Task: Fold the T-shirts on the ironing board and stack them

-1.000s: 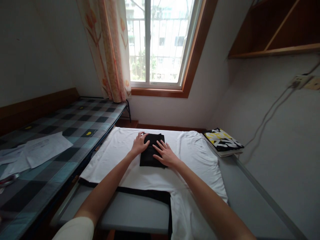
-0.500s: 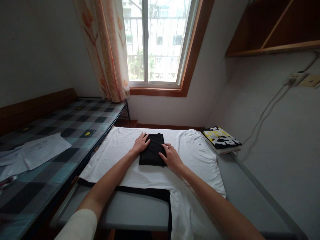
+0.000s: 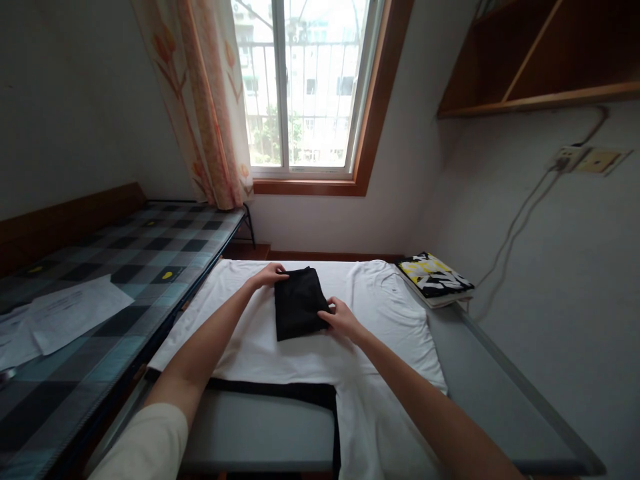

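A square of folded black cloth (image 3: 298,307) is over a white T-shirt (image 3: 250,357) that is spread out on a grey table. My left hand (image 3: 269,274) grips the cloth's far left corner between thumb and fingers. At the near right corner, my right hand (image 3: 344,320) pinches the cloth with its thumb on top. The cloth sits slightly turned, its near edge slanting; whether it is fully lifted off the shirt I cannot tell. A black layer (image 3: 270,389) shows under the shirt's near edge.
A book or pad with a yellow, black and white cover (image 3: 436,279) lies at the table's right back. To the left, papers (image 3: 80,313) rest on a checked mattress (image 3: 190,233). The grey table (image 3: 260,427) runs along the right wall, below a shelf (image 3: 540,97).
My hands have gone from lying on the black cloth to gripping two opposite corners. The cloth has turned slightly, and the whole view has shifted a little.
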Tool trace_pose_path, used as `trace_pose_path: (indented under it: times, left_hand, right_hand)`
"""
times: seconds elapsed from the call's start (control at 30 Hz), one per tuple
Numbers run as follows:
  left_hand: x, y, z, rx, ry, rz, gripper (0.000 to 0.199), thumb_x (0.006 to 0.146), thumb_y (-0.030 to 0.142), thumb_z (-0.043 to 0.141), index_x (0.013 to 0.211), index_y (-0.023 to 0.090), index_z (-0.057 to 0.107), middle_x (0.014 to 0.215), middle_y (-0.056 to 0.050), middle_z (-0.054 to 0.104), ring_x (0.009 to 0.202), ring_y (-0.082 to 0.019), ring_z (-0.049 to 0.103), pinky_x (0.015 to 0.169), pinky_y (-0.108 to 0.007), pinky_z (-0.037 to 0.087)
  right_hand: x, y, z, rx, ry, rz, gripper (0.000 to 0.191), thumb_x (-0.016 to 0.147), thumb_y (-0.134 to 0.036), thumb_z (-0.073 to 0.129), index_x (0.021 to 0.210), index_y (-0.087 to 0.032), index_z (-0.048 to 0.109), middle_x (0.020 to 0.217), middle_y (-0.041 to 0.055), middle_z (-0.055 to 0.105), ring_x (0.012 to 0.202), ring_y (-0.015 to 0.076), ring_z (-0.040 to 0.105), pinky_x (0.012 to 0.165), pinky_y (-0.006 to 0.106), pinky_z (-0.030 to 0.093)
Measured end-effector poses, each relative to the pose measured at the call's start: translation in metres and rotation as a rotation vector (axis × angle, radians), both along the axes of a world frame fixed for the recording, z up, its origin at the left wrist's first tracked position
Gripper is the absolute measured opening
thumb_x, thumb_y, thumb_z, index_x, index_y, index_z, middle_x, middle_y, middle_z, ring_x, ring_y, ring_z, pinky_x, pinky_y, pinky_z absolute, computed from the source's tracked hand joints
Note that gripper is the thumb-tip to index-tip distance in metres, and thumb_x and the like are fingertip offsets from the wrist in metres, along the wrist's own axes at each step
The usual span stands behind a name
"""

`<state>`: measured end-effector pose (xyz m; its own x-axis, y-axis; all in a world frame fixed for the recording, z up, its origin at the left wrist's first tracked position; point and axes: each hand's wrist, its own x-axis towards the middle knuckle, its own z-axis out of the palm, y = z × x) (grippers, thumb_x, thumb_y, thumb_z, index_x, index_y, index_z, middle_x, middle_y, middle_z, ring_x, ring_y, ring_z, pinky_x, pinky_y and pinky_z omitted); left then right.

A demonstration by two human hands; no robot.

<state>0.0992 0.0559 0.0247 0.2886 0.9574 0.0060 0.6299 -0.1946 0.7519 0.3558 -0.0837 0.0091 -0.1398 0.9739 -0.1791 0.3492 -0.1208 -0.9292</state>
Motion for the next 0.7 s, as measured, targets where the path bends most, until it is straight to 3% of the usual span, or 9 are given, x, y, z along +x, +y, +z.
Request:
trace_pose_path:
  times: [0.07, 0.2, 0.33, 0.43, 0.53, 0.7]
  left_hand:
    - [-0.001, -0.013, 0.004, -0.022, -0.097, 0.030, 0.034, 0.062, 0.042, 0.077, 0.080, 0.016, 0.063, 0.069, 0.001, 0.056, 0.063, -0.013, 0.054, 0.056, -0.023, 0.043]
    - [0.013, -0.057, -0.001, 0.038, -0.261, 0.141, 0.043, 0.069, 0.038, 0.073, 0.106, 0.019, 0.060, 0.082, 0.001, 0.052, 0.061, -0.010, 0.051, 0.055, -0.023, 0.044]
    - [0.036, -0.096, -0.012, 0.116, 0.048, 0.056, 0.041, 0.076, 0.028, 0.066, 0.116, 0.022, 0.056, 0.101, -0.003, 0.052, 0.069, -0.012, 0.057, 0.070, -0.029, 0.051]
    - [0.056, -0.105, -0.010, 0.265, 0.302, 0.060, 0.034, 0.084, 0.028, 0.057, 0.119, 0.023, 0.057, 0.117, -0.009, 0.050, 0.093, -0.020, 0.062, 0.086, -0.037, 0.049]
    - [0.080, -0.100, -0.008, 0.400, 0.378, 0.043, 0.032, 0.093, 0.030, 0.044, 0.121, 0.022, 0.057, 0.128, -0.011, 0.052, 0.120, -0.026, 0.052, 0.101, -0.043, 0.041]
    - [0.102, -0.087, -0.030, 0.455, 0.451, -0.055, 0.045, 0.097, 0.029, 0.032, 0.139, 0.021, 0.045, 0.149, -0.011, 0.042, 0.142, -0.027, 0.029, 0.115, -0.058, 0.013]
  right_hand:
    - [0.016, 0.016, 0.007, 0.025, 0.078, -0.057, 0.028, 0.072, -0.034, 0.067, 0.092, -0.021, 0.050, 0.072, -0.0008, 0.063, 0.061, 0.0146, 0.060, 0.047, 0.024, 0.049]
    - [0.065, 0.059, 0.027, 0.255, 0.028, -0.200, 0.034, 0.074, -0.033, 0.062, 0.105, -0.018, 0.057, 0.081, 0.0019, 0.065, 0.070, 0.0155, 0.062, 0.058, 0.026, 0.051]
    - [0.087, 0.084, 0.028, 0.359, -0.349, -0.281, 0.029, 0.077, -0.023, 0.058, 0.104, -0.014, 0.064, 0.096, 0.0091, 0.067, 0.091, 0.0215, 0.063, 0.083, 0.035, 0.050]
    - [0.066, 0.080, 0.018, 0.488, -0.604, -0.262, 0.030, 0.084, -0.022, 0.052, 0.109, -0.015, 0.067, 0.116, 0.0139, 0.063, 0.112, 0.0254, 0.057, 0.098, 0.039, 0.042]
    - [0.027, 0.069, 0.006, 0.569, -0.686, -0.118, 0.038, 0.094, -0.031, 0.041, 0.123, -0.018, 0.062, 0.136, 0.0120, 0.054, 0.124, 0.0248, 0.050, 0.103, 0.038, 0.038]
    - [-0.015, 0.050, -0.012, 0.559, -0.865, -0.027, 0.054, 0.099, -0.039, 0.028, 0.142, -0.011, 0.045, 0.153, 0.0139, 0.036, 0.140, 0.0275, 0.029, 0.113, 0.043, 0.022]
